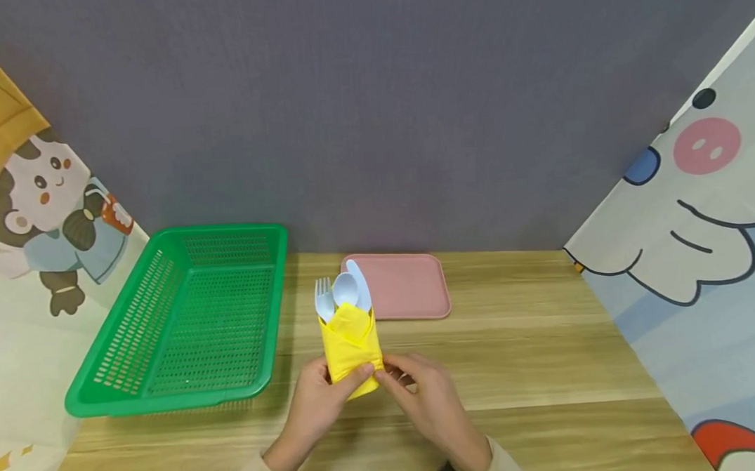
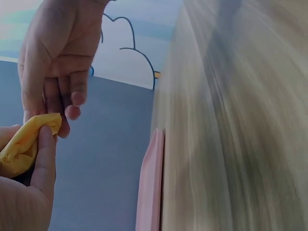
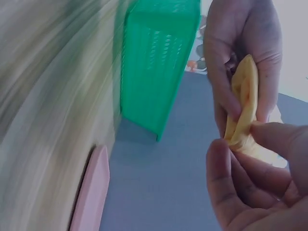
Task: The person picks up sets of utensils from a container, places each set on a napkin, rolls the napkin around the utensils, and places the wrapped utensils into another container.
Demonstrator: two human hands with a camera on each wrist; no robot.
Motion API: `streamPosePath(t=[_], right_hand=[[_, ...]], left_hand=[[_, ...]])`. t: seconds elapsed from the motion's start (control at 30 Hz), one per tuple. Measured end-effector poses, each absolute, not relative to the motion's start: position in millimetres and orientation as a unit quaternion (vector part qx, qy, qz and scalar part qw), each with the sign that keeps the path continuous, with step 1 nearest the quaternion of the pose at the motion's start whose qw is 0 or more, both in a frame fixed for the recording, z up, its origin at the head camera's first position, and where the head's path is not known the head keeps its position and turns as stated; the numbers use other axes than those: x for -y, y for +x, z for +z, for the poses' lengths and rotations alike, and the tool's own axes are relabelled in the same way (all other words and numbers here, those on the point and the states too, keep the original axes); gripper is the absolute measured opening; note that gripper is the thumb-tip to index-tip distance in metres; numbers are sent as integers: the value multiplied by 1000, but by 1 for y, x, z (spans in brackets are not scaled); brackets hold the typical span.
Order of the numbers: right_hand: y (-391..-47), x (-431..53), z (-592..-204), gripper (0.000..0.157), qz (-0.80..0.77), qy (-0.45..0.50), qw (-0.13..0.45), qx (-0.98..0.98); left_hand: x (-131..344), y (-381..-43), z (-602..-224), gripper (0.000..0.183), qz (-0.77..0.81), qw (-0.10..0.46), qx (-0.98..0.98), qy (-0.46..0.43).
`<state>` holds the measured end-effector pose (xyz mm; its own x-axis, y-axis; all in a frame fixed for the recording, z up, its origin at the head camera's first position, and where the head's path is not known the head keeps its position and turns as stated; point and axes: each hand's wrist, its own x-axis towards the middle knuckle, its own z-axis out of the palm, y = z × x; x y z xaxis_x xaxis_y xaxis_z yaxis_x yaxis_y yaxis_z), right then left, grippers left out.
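Observation:
A yellow napkin (image 1: 352, 342) is folded into a pouch, held up above the table in the head view. Out of its top stick a pale fork (image 1: 324, 300), a spoon (image 1: 345, 289) and a knife (image 1: 360, 284). My left hand (image 1: 321, 396) grips the pouch from the left, thumb across its lower front. At the lower right edge, my right hand (image 1: 425, 398) pinches the napkin between thumb and index finger. In the right wrist view, the folded napkin (image 3: 245, 96) lies between the fingers of both hands; the cutlery is mostly hidden there.
To the left stands a green plastic basket (image 1: 270, 317) with perforated walls. A pink tray (image 1: 411, 287) lies on the wooden table (image 1: 534, 341) behind the pouch. A grey panel (image 1: 372, 123) rises at the back edge, with cartoon-printed sheets at both sides.

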<state>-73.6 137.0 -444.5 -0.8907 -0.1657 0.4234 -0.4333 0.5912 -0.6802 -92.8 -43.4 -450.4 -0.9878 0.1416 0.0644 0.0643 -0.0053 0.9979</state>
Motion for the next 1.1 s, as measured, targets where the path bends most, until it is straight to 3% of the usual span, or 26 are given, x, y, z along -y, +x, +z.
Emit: streamPosePath(t=[0.17, 0.4, 0.5, 0.77, 1.1], right_hand=[[-75, -136, -442, 15, 441, 176, 121, 872], [-79, -142, -439, 17, 587, 167, -2, 793], [-80, -143, -439, 16, 608, 170, -20, 775], [-81, -141, -441, 13, 620, 182, 6, 764], [-85, -133, -439, 16, 615, 164, -34, 770]], left_hand=[[47, -95, -448, 20, 687, 35, -723, 64], [57, -100, -444, 31, 735, 148, -659, 61], [59, -101, -443, 32, 744, 168, -643, 70], [60, -99, -438, 32, 748, 155, -643, 61], [65, -99, -432, 29, 731, 111, -670, 66]])
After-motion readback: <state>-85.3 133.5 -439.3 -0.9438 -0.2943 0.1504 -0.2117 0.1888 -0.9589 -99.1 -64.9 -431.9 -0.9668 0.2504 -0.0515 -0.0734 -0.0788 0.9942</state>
